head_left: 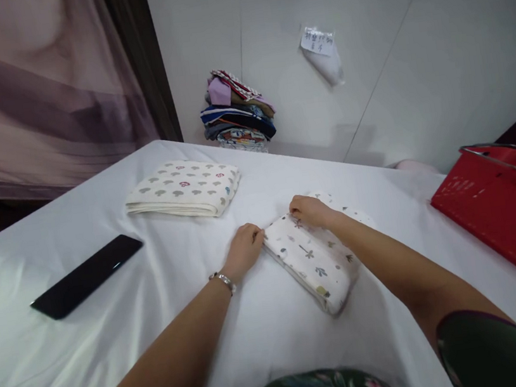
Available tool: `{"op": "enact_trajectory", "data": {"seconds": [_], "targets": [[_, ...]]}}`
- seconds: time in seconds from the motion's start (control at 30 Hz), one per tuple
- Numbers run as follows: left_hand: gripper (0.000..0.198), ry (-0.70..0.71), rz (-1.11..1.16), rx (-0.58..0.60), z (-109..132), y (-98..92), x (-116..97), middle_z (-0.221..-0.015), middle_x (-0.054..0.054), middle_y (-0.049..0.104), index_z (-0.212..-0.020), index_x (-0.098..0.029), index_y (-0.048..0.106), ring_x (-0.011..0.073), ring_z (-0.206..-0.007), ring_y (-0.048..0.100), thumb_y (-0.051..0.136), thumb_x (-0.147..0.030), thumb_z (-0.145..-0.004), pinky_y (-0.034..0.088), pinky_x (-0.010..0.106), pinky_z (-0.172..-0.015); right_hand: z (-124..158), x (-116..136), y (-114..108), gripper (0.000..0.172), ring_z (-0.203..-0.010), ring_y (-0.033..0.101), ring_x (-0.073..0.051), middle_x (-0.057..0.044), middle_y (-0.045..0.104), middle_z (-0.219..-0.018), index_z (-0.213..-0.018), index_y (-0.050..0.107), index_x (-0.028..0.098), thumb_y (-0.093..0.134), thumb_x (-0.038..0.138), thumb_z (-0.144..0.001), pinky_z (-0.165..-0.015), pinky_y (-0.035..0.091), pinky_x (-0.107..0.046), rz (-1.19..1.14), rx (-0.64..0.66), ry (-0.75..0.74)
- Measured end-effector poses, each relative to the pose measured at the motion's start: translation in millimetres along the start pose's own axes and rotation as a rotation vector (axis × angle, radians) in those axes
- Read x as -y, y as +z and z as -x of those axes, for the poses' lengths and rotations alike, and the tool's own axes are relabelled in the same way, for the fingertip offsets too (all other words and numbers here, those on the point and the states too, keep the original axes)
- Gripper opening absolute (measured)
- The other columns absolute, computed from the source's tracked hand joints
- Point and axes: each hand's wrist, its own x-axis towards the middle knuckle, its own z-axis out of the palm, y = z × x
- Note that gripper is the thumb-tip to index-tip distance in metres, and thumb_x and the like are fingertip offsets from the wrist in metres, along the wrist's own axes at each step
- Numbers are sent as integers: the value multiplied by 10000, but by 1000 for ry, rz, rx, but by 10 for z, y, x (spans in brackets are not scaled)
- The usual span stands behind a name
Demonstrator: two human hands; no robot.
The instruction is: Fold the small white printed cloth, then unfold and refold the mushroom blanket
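A white cloth with small leaf and plant prints (310, 260) lies partly folded in front of me, with a loose part spread beyond my right arm. My left hand (242, 247), a silver bracelet on its wrist, pinches the cloth's left corner. On the far edge of the same cloth, my right hand (311, 211) grips with bent fingers. Farther left rests a second cloth, folded flat, cream with grey mushroom-like prints and a few red ones (185, 188); neither hand touches it.
A white sheet (184, 319) covers the table. On the left lies a flat black object (88, 275); a red basket (504, 204) with a metal handle stands at right. Behind the far edge rises a stack of folded fabrics (237, 110). A paper note (319, 44) hangs on the wall.
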Motion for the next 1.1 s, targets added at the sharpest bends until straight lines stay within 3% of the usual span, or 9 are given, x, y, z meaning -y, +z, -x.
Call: {"op": "enact_trajectory", "data": {"seconds": [0.17, 0.4, 0.6, 0.7, 0.9, 1.1], "targets": [[220, -3, -5, 3, 3, -11, -16, -750, 17, 545, -654, -201, 463, 174, -782, 492, 395, -292, -842, 381, 310, -704, -20, 10, -57, 147, -773, 535, -132, -38, 606, -935, -786, 591, 184, 453, 136, -806, -648, 336, -219, 25, 15, 13], [200, -14, 3, 5, 3, -18, -34, -754, 21, 548, -654, -202, 468, 175, -778, 492, 398, -267, -830, 386, 311, -706, -97, 43, -40, 149, -766, 551, -161, -62, 643, -901, -882, 582, 186, 439, 169, -844, -607, 333, -227, 20, 44, 91], [176, 8, 15, -15, -5, -12, -37, -762, 19, 549, -651, -203, 465, 171, -789, 496, 404, -234, -814, 389, 305, -709, -107, 25, -56, 220, -948, 554, -170, -53, 621, -1093, -975, 611, 210, 422, 181, -867, -723, 373, -227, 4, 85, 40], [158, 8, 11, -13, -7, -7, -31, -760, 17, 548, -663, -201, 478, 168, -777, 497, 413, -227, -805, 390, 304, -702, -110, 30, -62, 220, -909, 564, -171, -60, 636, -1043, -898, 630, 191, 415, 165, -859, -726, 380, -234, 12, 91, 53], [167, 0, 1, -12, -8, -3, -20, -749, 20, 547, -648, -201, 478, 168, -765, 489, 408, -226, -797, 390, 306, -693, -127, 37, -12, 232, -890, 578, -182, -72, 658, -999, -933, 627, 182, 403, 182, -871, -728, 401, -246, -11, 82, 77], [164, 5, -2, -14, -2, -19, -30, -749, 22, 548, -656, -202, 487, 176, -771, 492, 412, -232, -799, 393, 315, -695, -139, -92, -43, 270, -1023, 569, -174, -36, 633, -1136, -1055, 636, 217, 441, 217, -868, -866, 404, -243, -66, 119, 53]]}}
